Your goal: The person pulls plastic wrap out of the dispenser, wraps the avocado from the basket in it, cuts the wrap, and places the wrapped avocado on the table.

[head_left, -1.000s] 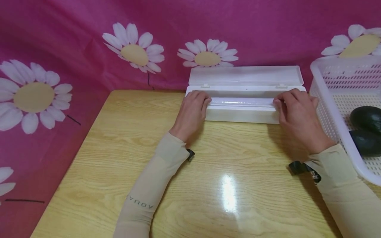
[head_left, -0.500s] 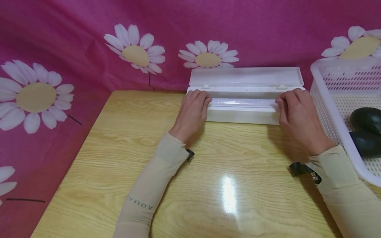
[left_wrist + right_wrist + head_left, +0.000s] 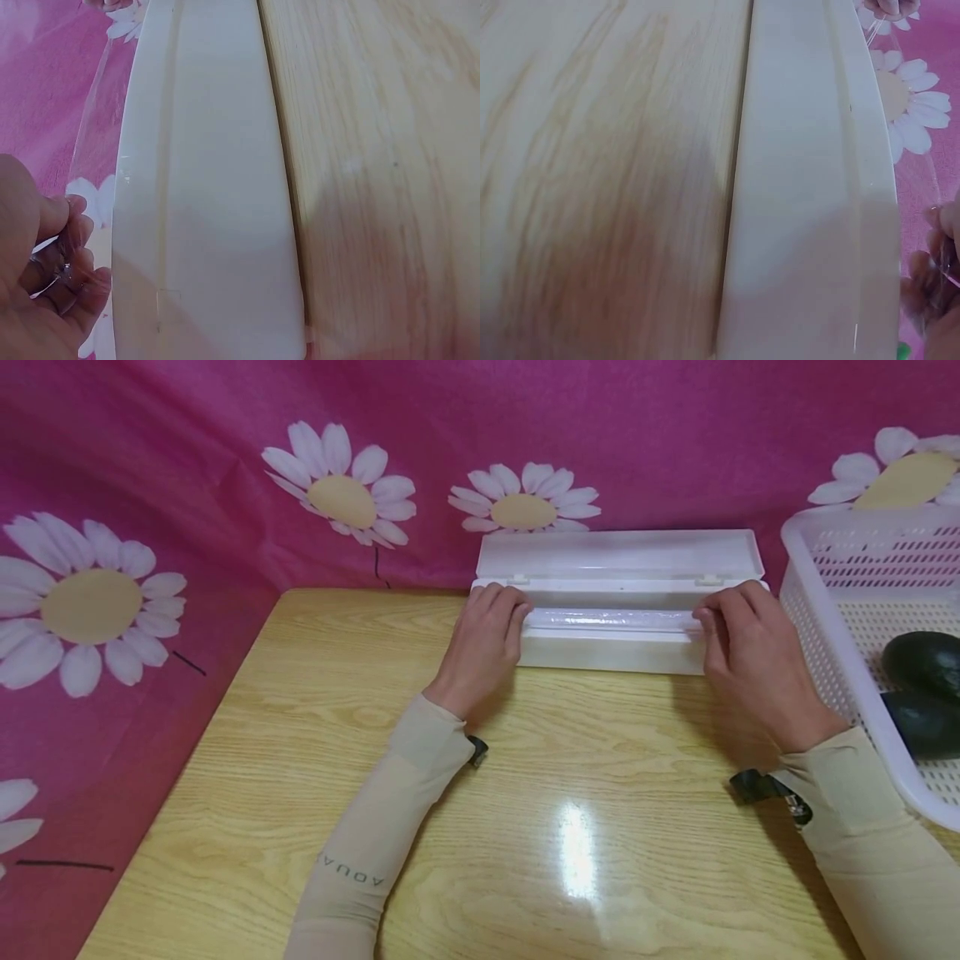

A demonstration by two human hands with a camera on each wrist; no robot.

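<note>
Hardly shifted at all since a second ago, with clear film point(image 3: 101, 120) pinched in left hand point(image 3: 483, 639) and right hand point(image 3: 753, 652) near opposite ends of the open white box point(image 3: 611, 654), above the shiny roll point(image 3: 611, 620) inside, probably gripped this far apart to keep the film taut.

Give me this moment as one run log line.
left hand: pinches clear plastic film; right hand: pinches same film; long white plastic box: lid open, shiny pale roll inside; white perforated plastic basket: right of box
</note>
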